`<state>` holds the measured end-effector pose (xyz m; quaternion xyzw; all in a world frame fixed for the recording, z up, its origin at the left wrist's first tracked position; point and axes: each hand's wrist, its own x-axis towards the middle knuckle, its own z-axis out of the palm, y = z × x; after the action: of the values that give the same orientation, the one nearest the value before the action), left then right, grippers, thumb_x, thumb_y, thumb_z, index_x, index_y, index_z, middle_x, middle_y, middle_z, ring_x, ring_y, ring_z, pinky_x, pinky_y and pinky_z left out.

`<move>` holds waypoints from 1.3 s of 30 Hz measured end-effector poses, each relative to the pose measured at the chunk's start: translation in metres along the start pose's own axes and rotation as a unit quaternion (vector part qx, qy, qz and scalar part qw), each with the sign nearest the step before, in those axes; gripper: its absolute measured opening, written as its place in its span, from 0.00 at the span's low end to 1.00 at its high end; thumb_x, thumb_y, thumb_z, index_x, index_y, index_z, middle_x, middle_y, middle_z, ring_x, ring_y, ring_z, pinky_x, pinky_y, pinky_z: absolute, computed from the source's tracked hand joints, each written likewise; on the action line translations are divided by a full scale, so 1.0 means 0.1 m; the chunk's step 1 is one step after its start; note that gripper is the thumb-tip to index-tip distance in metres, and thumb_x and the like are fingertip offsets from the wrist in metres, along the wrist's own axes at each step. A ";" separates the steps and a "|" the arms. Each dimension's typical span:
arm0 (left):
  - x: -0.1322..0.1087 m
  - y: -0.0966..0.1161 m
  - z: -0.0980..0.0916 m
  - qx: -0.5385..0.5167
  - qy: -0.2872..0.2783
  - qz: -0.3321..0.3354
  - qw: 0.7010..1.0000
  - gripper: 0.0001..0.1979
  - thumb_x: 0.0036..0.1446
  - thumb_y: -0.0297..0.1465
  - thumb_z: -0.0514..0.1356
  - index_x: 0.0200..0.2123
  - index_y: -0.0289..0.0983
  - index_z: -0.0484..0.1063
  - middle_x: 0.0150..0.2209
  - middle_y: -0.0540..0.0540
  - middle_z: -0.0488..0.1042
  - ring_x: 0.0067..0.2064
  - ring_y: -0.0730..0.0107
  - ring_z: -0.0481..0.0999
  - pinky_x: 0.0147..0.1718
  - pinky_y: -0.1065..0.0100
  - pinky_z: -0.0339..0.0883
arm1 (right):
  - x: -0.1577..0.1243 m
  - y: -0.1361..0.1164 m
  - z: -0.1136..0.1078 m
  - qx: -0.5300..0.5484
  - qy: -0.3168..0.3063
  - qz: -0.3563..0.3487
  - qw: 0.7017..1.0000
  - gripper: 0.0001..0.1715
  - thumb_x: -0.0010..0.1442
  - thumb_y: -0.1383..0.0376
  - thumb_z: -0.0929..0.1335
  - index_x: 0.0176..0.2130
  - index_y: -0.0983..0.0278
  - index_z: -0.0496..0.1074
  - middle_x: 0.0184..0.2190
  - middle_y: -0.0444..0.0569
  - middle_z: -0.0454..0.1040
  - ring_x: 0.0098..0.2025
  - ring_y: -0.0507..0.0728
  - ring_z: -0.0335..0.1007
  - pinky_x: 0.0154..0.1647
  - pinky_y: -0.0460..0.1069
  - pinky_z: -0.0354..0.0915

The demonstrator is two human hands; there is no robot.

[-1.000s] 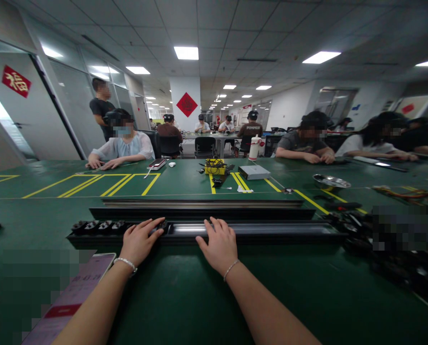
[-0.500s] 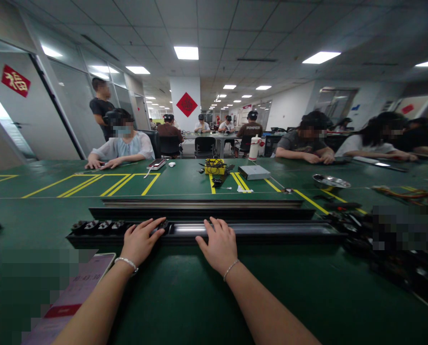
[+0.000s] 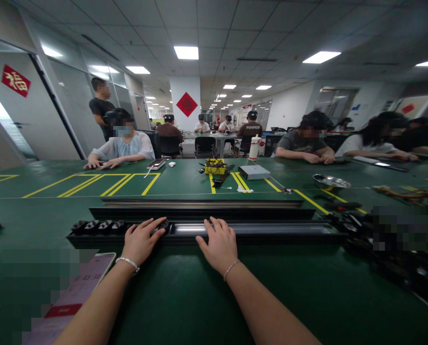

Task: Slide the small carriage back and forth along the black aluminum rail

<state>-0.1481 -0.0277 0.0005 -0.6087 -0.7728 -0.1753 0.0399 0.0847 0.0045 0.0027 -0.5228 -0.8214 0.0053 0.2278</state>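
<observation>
A long black rail with a shiny inner channel (image 3: 271,229) lies crosswise in front of me. Several small black parts with metal tops (image 3: 105,225) sit in a row in its left end. My left hand (image 3: 141,244) rests over the rail beside that row, fingers stretched, partly covering a black part (image 3: 166,226) under its fingertips. Further right, my right hand (image 3: 219,244) lies flat across the channel with its fingers apart and nothing in them.
Behind the rail lie more long black rails (image 3: 203,212). Dark, blurred parts (image 3: 361,230) crowd the right side. A phone (image 3: 88,282) lies at lower left. Further back are a yellow box of cables (image 3: 215,166), a grey box (image 3: 254,172) and a metal bowl (image 3: 331,182). People sit across the table.
</observation>
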 end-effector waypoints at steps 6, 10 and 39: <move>0.00 -0.01 0.01 -0.009 -0.003 0.002 1.000 0.18 0.56 0.41 0.46 0.51 0.55 0.60 0.52 0.51 0.67 0.56 0.67 0.59 0.53 0.54 0.44 | 0.00 0.00 0.00 0.001 -0.003 0.002 1.000 0.30 0.57 0.49 0.56 0.55 0.59 0.59 0.56 0.49 0.57 0.56 0.61 0.46 0.51 0.54 0.45; 0.00 0.00 0.00 -0.001 -0.004 0.000 1.000 0.19 0.56 0.41 0.46 0.51 0.54 0.60 0.53 0.50 0.66 0.57 0.67 0.59 0.53 0.54 0.44 | 0.00 0.00 0.01 0.007 0.003 0.000 1.000 0.30 0.57 0.49 0.56 0.54 0.59 0.59 0.56 0.49 0.58 0.56 0.60 0.46 0.51 0.54 0.45; -0.01 0.04 -0.01 -0.007 -0.009 -0.001 1.000 0.18 0.56 0.42 0.46 0.51 0.55 0.60 0.52 0.51 0.66 0.57 0.68 0.58 0.54 0.53 0.43 | 0.00 -0.01 0.00 -0.002 -0.004 0.003 1.000 0.30 0.57 0.49 0.56 0.55 0.58 0.59 0.56 0.49 0.57 0.56 0.60 0.46 0.51 0.54 0.45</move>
<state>-0.1439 -0.0276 0.0020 -0.6094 -0.7727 -0.1751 0.0286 0.0840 0.0041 0.0031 -0.5257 -0.8206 0.0064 0.2238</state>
